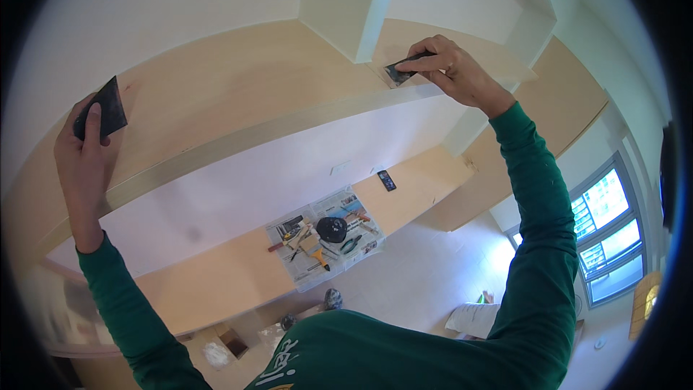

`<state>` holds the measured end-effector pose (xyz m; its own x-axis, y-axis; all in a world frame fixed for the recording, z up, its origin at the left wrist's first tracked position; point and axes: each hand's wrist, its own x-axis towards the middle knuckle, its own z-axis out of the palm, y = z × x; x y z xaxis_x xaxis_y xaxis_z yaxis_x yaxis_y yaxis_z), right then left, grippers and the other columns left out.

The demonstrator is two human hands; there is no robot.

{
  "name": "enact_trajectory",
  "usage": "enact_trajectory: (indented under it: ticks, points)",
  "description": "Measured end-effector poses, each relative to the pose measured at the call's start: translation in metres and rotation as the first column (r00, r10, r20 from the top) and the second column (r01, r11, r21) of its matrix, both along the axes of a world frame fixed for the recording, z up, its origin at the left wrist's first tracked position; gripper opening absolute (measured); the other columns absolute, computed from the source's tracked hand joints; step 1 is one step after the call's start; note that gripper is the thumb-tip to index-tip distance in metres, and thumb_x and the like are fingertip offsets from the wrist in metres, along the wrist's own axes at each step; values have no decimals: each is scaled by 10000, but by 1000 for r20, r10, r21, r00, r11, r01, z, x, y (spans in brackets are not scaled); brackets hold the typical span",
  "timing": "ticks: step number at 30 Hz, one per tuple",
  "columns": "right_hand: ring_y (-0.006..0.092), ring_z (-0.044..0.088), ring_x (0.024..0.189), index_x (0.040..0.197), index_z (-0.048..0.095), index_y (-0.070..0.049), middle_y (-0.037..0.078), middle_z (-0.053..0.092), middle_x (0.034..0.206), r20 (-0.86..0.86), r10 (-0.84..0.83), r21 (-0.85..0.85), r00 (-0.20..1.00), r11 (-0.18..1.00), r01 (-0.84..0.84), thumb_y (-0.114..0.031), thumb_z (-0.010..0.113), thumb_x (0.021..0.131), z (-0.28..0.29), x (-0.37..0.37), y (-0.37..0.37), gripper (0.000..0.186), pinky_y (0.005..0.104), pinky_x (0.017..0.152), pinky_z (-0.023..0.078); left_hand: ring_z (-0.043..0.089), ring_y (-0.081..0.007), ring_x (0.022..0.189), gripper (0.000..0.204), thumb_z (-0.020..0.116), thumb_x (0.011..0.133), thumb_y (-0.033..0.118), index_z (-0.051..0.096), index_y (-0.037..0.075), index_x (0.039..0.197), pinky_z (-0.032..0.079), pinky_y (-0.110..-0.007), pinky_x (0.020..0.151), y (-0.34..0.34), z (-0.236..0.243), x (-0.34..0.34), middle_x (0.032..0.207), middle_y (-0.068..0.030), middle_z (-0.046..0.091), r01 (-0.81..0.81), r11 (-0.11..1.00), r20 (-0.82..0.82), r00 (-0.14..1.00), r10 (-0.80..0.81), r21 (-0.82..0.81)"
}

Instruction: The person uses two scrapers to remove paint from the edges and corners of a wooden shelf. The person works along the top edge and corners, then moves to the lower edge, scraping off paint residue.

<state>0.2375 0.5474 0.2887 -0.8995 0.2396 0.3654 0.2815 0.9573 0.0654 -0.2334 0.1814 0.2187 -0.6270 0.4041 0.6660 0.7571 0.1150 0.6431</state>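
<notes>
My left hand (81, 141) grips a black, flat, square-cornered scraper (113, 107), holding it up at the left above the wooden shelf (216, 90). The thumb lies across its face. Over at the right, my right hand (453, 72) is closed round a second dark scraper (408, 67). Its lower edge meets the shelf's surface close to the front edge, just right of the foot of a pale upright panel (339, 7). A faint mark shows on the wood there. My right fingers hide part of that scraper.
Below runs a lower wooden counter (224, 274) with newspaper (296, 274) spread on it. Several hand tools, a black rounded bundle (331, 230) and a yellow-handled tool (320, 258) lie on the paper. A phone (387, 180) rests nearby. Windows (606, 231) are at the right.
</notes>
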Motion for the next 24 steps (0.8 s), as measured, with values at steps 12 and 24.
enact_trajectory:
  ticks: [12,24]
  points:
    - [329,635,1177,1301,834,-212,106,683,1259,-79,196,-128,977,970,-205,-11,723,965,-29,-11,40,407,436,1046,545,553,-95,703,416,618,1151,315,717,-1,1402,441,-271,660,-6,-13,-17,755,-25,620,-155,982,-175,975,135,-105]
    - [328,664,1111,1216,853,-126,144,652,1238,4,247,1,969,969,-247,115,676,933,1,-17,33,412,430,937,571,525,-82,709,418,616,1155,321,718,-3,1399,412,-263,654,-7,-12,-15,755,-16,598,-167,980,-108,982,156,-104]
